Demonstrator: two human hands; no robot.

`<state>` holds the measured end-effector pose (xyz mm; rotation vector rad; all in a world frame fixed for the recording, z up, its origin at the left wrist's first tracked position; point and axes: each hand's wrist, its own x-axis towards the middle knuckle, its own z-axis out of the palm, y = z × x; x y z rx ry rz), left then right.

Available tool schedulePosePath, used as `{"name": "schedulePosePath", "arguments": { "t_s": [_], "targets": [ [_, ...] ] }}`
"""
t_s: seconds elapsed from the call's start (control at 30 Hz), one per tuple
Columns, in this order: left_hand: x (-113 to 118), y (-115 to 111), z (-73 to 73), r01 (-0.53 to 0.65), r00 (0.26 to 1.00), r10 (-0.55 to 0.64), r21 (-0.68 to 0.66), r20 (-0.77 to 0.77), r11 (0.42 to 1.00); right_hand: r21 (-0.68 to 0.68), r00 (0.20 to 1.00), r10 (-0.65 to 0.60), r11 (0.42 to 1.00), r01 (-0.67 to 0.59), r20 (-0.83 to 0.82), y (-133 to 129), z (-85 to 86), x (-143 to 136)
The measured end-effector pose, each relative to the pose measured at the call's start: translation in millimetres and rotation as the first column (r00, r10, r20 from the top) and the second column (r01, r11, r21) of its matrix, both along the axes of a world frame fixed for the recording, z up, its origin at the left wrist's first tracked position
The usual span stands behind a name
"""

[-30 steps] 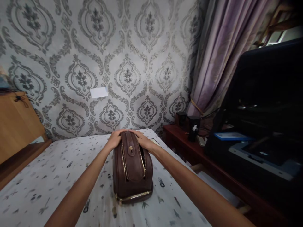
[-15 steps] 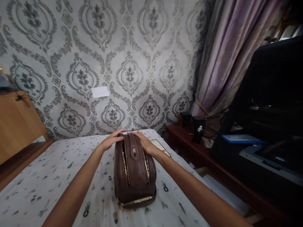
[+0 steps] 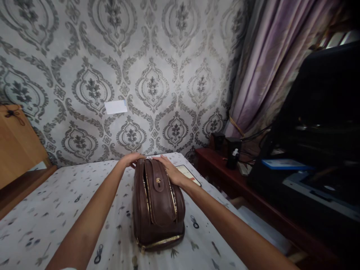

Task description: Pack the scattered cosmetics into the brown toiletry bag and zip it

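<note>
A brown leather bag [image 3: 164,200] rests on the patterned white sheet, its near end toward me. Two gold zippers run along its top, and the left one is parted into a dark gap. Between them lies a leather strap [image 3: 163,204] with a gold stud. My left hand [image 3: 132,159] grips the far left end of the bag; its fingertips are hidden behind it. Along the far right side lies my right hand [image 3: 170,170], fingers bent over the top edge toward the far end. What the hidden fingertips touch there cannot be seen.
A phone-like flat item with a lit face [image 3: 188,174] lies right of the bag. A dark red table [image 3: 208,161] holds small black speakers [image 3: 233,144] and a large black screen [image 3: 317,112]. A wooden cabinet [image 3: 19,146] stands left; patterned wallpaper [image 3: 152,86] rises behind.
My left hand has moved from the bag's top left to its far end, fingers now lower behind it. The right hand stays at the far right side. The view has shifted slightly.
</note>
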<state>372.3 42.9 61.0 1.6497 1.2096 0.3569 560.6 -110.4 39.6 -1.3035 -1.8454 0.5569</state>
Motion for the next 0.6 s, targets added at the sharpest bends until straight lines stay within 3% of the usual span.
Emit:
{"name": "schedulePosePath", "arguments": {
  "t_s": [0.3, 0.6],
  "targets": [
    [11, 2, -1.2, -0.086, 0.996, 0.086, 0.105, 0.001, 0.991, -0.001, 1.0, -0.016, 1.0, 0.016, -0.019, 0, 0.0, -1],
    [8, -7, -12.7, -0.205, 0.971, 0.171, 0.209, 0.166, 0.956, 0.01, 1.0, -0.025, 1.0, 0.025, -0.007, -1, -0.2, -1]
  ]
}}
